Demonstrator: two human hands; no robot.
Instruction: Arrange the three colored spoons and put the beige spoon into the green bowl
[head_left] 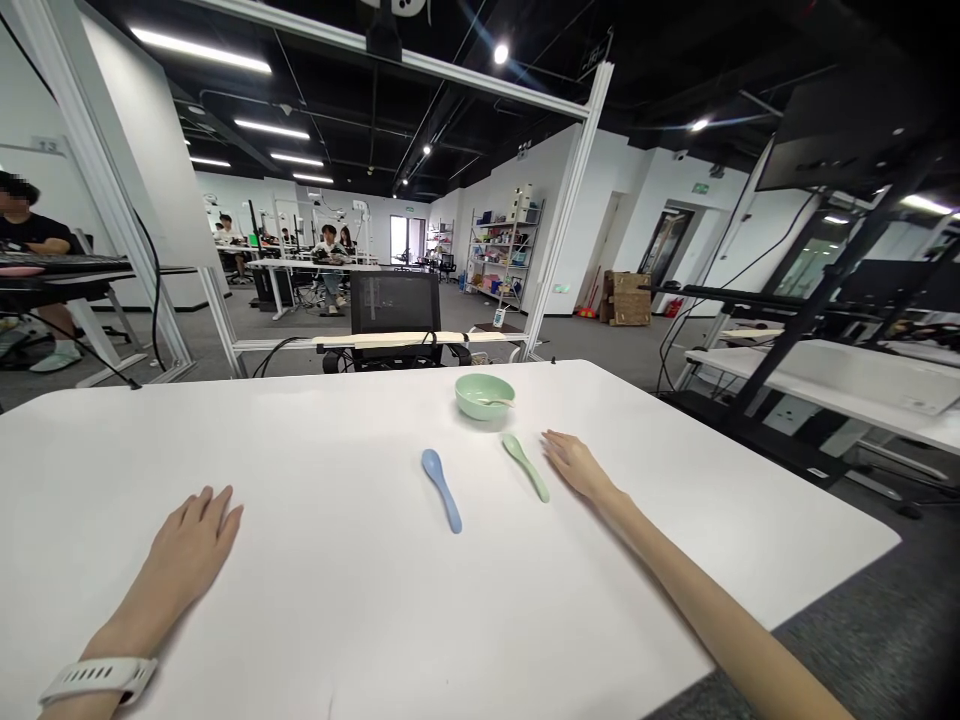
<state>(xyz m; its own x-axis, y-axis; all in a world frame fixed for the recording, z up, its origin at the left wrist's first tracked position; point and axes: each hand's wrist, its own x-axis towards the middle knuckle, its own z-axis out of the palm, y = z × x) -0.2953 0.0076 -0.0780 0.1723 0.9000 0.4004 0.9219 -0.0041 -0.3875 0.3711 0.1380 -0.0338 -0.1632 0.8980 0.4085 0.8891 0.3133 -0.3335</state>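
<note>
My left hand (191,545) lies flat on the white table (345,610), fingers stretched out, holding nothing; a white watch is on its wrist. Further right, my right hand (574,465) also rests flat and open, just right of a green spoon (526,467) and not touching it. A blue spoon (442,489) lies left of the green one. Behind them stands a light green bowl (484,395) with a spoon resting in it.
A black chair (395,305) stands behind the table's far edge. White frame posts (566,215) rise at the back corners. Another white table and a black stand (825,375) are to the right. People sit at desks in the background.
</note>
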